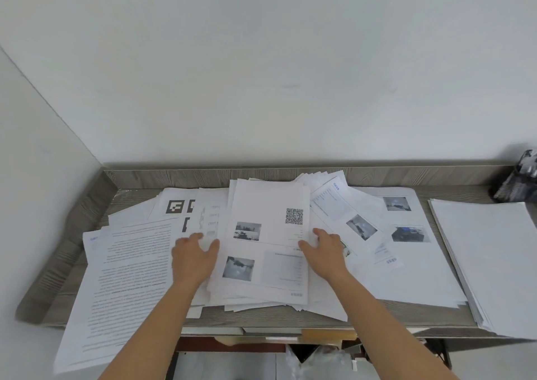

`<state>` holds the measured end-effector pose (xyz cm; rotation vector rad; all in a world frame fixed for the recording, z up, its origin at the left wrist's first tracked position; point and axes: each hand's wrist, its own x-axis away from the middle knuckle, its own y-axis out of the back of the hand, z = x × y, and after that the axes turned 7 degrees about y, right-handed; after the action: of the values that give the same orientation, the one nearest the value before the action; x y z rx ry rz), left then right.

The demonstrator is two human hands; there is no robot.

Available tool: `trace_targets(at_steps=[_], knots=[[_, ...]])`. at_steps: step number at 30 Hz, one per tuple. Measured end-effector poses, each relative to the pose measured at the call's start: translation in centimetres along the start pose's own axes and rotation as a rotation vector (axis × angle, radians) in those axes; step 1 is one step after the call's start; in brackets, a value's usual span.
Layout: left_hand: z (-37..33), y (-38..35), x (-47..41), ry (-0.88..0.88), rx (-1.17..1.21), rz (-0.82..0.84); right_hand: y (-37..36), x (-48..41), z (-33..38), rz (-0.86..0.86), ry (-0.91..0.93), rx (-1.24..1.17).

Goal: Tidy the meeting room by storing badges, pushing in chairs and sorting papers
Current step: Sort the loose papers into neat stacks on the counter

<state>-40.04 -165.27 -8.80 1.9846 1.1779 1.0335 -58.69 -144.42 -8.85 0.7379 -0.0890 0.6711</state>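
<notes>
Loose printed papers cover a grey wood-grain desk [87, 202] set against a white wall. In the middle lies a thick stack [270, 263] topped by a sheet with photos and a QR code. My left hand [193, 259] rests flat at the stack's left edge, fingers spread. My right hand [325, 253] presses on its right edge, thumb on the top sheet. A text-filled sheet [130, 278] hangs over the front edge at the left. A sheet with black marker squares [175, 206] lies behind it.
A neat pile of blank white paper [491, 260] lies at the right end and overhangs the front. More photo sheets [406, 234] spread between it and the centre. A dark mesh holder [520, 180] stands at the back right corner. Under the desk are a shelf and plastic bags [319, 359].
</notes>
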Motion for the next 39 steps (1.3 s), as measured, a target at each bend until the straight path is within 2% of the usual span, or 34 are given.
trace_targets(at_steps=[2,4,7,11,15,18,21,27,33,39], knots=[[-0.1,0.3,-0.8,0.087,-0.042,-0.032,0.2,0.1,-0.1,-0.052,-0.027,-0.056],[-0.5,0.1,-1.0,0.16,-0.061,0.036,0.2,0.3,0.2,-0.047,-0.031,-0.067],[-2.3,-1.2,0.6,0.09,-0.039,0.112,-0.3,0.6,0.8,0.043,0.048,-0.135],[-3.7,-1.8,2.2,0.05,0.206,0.226,0.5,1.0,1.2,0.134,0.019,-0.373],[-3.5,-0.5,1.6,0.208,0.558,0.267,0.8,0.4,0.8,0.019,-0.071,-0.49],[-3.3,-0.4,1.2,0.269,0.595,0.372,0.5,0.1,0.8,0.094,-0.152,-0.606],[-3.5,-0.7,1.8,0.233,0.593,0.467,1.0,0.5,1.3,0.209,-0.148,-0.593],[-4.2,-1.8,3.1,0.039,0.466,0.456,2.5,0.9,0.5,0.257,-0.157,-0.59],[-6.5,-2.8,3.1,-0.148,0.484,0.389,3.9,1.8,-0.3,0.011,0.038,-0.649],[-9.6,-2.2,2.5,-0.018,0.727,0.564,7.0,3.7,1.6,-0.126,0.265,-0.611]])
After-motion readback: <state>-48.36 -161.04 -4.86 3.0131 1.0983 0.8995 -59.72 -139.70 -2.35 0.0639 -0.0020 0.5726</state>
